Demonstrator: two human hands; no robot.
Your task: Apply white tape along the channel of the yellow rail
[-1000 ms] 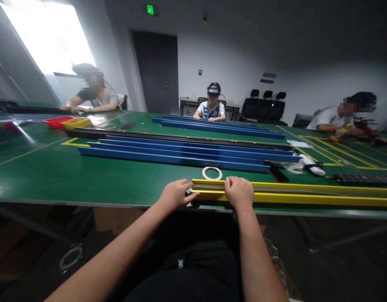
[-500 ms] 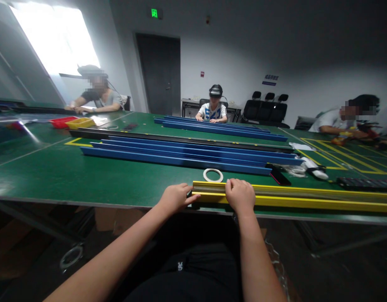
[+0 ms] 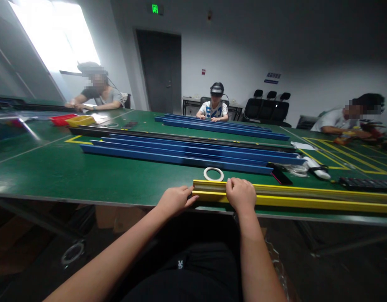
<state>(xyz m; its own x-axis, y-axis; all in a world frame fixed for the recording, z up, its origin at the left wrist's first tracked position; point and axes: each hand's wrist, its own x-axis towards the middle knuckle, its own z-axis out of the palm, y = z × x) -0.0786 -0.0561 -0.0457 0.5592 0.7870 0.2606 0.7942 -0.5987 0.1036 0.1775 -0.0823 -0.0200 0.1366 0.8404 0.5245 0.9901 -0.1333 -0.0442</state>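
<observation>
A long yellow rail (image 3: 306,200) lies along the near edge of the green table and runs off to the right. My right hand (image 3: 241,194) is closed over the rail a little in from its left end. At that end, my left hand (image 3: 177,200) has its fingers closed round a small dark piece (image 3: 190,195) that touches the rail's end; most of the piece is hidden. Just behind the rail lies a white ring of tape (image 3: 213,174).
Blue rails (image 3: 174,157) and a dark rail (image 3: 149,136) lie across the table (image 3: 48,176). Red (image 3: 63,120) and yellow (image 3: 80,121) trays are at the left, a phone (image 3: 281,174) at the right. Three people sit around the table.
The fingers of my left hand have drawn slightly closer together at the rail's end. My right hand stays on the rail. The view has shifted very slightly.
</observation>
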